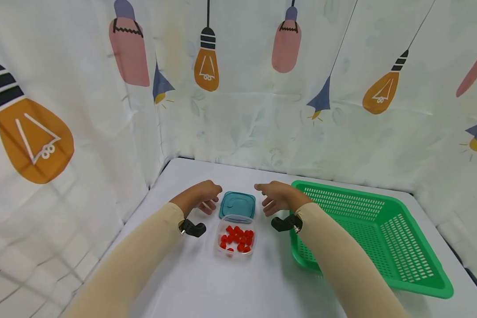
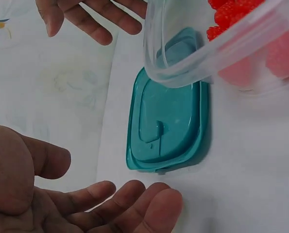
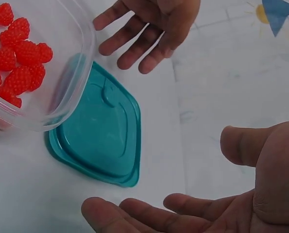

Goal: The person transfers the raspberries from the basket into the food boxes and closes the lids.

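Note:
A clear plastic container [image 1: 221,229] holding several red raspberries [image 3: 19,80] stands on the white table. Just behind it lies a flat teal lid [image 1: 237,205], and the container's far edge overlaps the lid in both wrist views. To the left of the lid hovers my left hand [image 1: 204,196], palm turned inward, fingers relaxed and nothing in them. My right hand [image 1: 278,197] mirrors it on the lid's right side, fingers spread loosely and holding nothing. Both hands are apart from the lid and the container.
A large green plastic basket [image 1: 405,207] with slotted walls sits on the table at the right, partly behind my right forearm. White curtains [image 1: 242,115] printed with lamps and bulbs hang along the table's back and left edges.

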Demonstrator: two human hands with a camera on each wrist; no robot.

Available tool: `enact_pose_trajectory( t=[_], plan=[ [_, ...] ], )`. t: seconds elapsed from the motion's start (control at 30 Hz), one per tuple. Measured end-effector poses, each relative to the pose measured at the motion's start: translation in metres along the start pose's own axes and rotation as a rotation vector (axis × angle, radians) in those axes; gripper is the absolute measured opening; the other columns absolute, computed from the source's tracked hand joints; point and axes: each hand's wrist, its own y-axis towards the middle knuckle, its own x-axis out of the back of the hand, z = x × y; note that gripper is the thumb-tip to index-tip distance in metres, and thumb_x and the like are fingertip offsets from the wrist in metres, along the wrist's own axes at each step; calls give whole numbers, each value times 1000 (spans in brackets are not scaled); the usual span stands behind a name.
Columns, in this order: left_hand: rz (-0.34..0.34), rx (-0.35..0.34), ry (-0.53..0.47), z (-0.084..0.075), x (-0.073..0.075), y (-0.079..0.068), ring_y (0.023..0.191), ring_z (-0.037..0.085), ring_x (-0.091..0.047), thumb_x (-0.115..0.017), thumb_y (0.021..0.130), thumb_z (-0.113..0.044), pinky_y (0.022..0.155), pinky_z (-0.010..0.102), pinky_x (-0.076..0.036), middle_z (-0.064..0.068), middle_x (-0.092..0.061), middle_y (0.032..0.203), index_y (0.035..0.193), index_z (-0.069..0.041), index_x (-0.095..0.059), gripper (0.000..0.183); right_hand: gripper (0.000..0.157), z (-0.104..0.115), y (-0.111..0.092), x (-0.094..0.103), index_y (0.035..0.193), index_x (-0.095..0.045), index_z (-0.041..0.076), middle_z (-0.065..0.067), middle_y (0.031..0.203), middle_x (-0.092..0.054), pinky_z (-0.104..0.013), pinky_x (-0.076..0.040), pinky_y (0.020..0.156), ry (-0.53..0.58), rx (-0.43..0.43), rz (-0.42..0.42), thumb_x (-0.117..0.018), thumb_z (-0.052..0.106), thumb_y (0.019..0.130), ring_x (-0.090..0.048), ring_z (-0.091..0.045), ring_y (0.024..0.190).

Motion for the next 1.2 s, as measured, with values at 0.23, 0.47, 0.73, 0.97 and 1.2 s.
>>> enact_pose_trajectory(
  t=[0.23, 0.47, 0.73, 0.97, 1.2],
  plan=[
    [14, 42, -20, -4, -1, 7, 97, 37, -68, -51, 106, -32, 71, 42, -61, 23, -63, 120, 143, 1, -48, 49, 73, -1, 10, -9, 154, -34, -5, -34, 138, -52, -52, -57, 86, 75, -34, 22, -57, 44, 104, -61, -50, 117],
    [31, 65, -56, -5, -4, 14, 95, 38, -69, -51, 106, -31, 71, 44, -61, 25, -62, 119, 145, 0, -46, 50, 73, -6, 19, -16, 152, -35, -6, -36, 136, -52, -51, -58, 81, 106, -52, 10, -57, 44, 104, -64, -49, 106],
    [31, 74, -81, -5, -6, 18, 92, 37, -69, -51, 107, -30, 71, 43, -61, 25, -62, 116, 143, 1, -47, 47, 72, -9, 24, -20, 152, -36, -6, -36, 135, -52, -52, -56, 86, 129, -60, -5, -60, 42, 103, -63, -49, 109],
    [44, 63, -89, -6, -8, 22, 89, 36, -69, -53, 105, -29, 71, 42, -61, 24, -62, 115, 136, 5, -51, 46, 71, -10, 25, -21, 157, -32, 4, -36, 134, -52, -51, -57, 85, 123, -51, -24, -59, 41, 103, -61, -49, 110],
    [38, 32, -92, -9, -10, 23, 89, 36, -69, -53, 104, -29, 70, 43, -61, 24, -60, 117, 134, 4, -52, 45, 68, -10, 25, -17, 157, -33, 5, -34, 136, -52, -48, -57, 86, 112, -25, -44, -58, 40, 104, -59, -48, 118]
  ],
)
